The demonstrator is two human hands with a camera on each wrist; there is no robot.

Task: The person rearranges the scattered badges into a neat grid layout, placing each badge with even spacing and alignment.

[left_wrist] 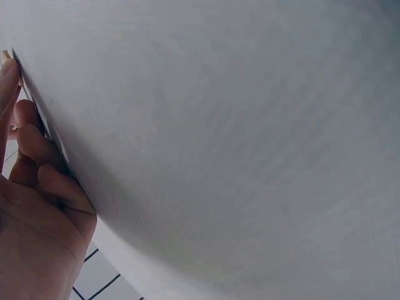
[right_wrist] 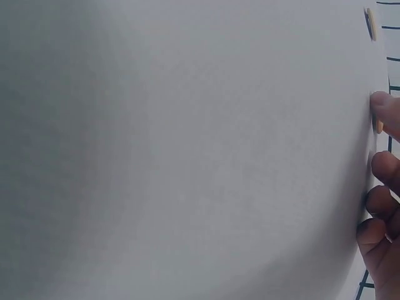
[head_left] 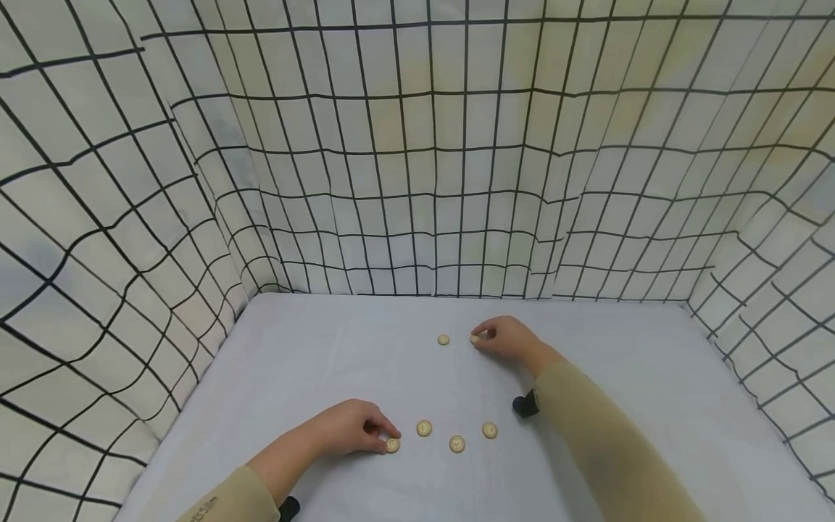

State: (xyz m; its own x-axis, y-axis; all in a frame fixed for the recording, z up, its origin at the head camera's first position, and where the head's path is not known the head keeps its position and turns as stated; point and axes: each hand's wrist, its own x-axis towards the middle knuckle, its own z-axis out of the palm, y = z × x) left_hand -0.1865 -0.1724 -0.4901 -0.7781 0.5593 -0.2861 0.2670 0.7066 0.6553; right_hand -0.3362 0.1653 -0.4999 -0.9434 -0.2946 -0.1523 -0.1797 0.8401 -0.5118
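Observation:
In the head view my left hand (head_left: 346, 428) pinches a small round wooden button (head_left: 393, 445) at the near end of a loose row, its thumb and index finger at the edges. Farther back, my right hand (head_left: 509, 339) pinches another pale button (head_left: 475, 338) between thumb and index finger. One loose button (head_left: 443, 339) lies just left of it. The left wrist view shows the left hand (left_wrist: 44, 206) low over the white cloth, other fingers curled. In the right wrist view, fingertips of the right hand (right_wrist: 384, 181) touch a thin button (right_wrist: 377, 124), partly hidden.
Three more buttons lie near my left hand: one (head_left: 424, 428), a second (head_left: 457, 444) slightly nearer, and a third (head_left: 489, 431) to the right. All rest on a white-covered table (head_left: 313, 341). Cloth walls with a black grid (head_left: 450, 145) enclose its back and sides.

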